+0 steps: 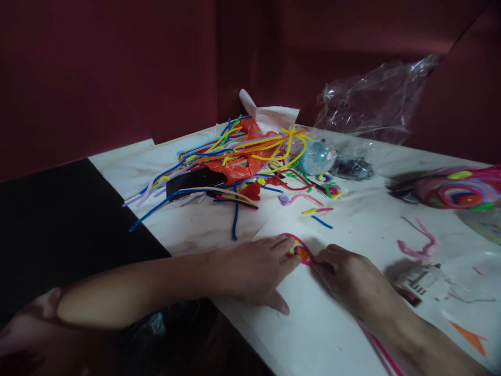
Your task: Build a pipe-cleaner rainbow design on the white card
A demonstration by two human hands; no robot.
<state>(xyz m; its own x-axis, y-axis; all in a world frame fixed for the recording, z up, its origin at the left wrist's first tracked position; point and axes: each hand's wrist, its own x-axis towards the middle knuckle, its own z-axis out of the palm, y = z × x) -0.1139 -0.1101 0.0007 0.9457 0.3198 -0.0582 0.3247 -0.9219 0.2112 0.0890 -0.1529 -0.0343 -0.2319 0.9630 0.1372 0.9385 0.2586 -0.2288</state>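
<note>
On a white sheet (309, 318) lies a small coil piece (300, 252) of orange, blue and yellow, ringed by a pink strip. My left hand (258, 269) rests flat with its fingers spread, the fingertips on the coil's left side. At the coil's right edge, my right hand (348, 277) pinches the pink strip between thumb and fingers. The strip's loose length (381, 350) comes out below my right wrist and runs toward the bottom edge.
Colourful fuzzy strips (235, 151) are heaped over red plastic (238, 169) at the back. A clear bag (371, 99), a clear cup (318, 157) and a multicoloured object (462, 190) stand beyond my right hand. A glue gun-like item (418, 279) lies at right.
</note>
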